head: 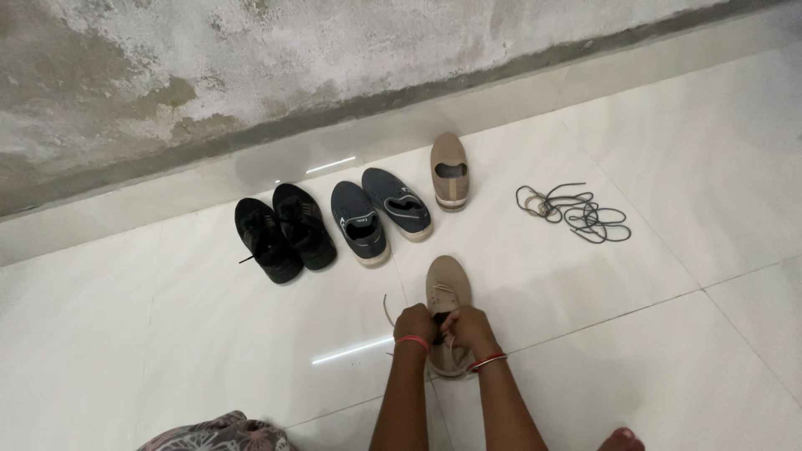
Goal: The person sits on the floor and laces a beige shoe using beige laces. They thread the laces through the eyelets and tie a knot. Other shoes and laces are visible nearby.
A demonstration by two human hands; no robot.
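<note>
Both hands are closed on the lace of a tan shoe (445, 292) that lies on the floor directly in front of the person, toe pointing away: the left hand (415, 322) pinches the lace at the shoe's left side, and the right hand (469, 326) grips it just beside, over the throat of the shoe. A loose end of the pale lace (388, 307) loops out to the left of the left hand, so the lacing looks partly done at most (how many eyelets are threaded is hidden under the fingers). Beyond the hands, further from the person, the other tan shoe (449, 169) stands with no lace visible, which suggests it is still to be dealt with. To the left of it sit a pair of dark blue slip-on shoes (379, 214) and, further left, a pair of black laced shoes (282, 231). Well to the right of the grip a tangle of dark laces (573, 212) lies by itself, in no shoe. The floor (668, 334) is glossy white tile that reflects a strip of light, and it meets a rough, stained grey wall (251, 58) of bare plaster.
</note>
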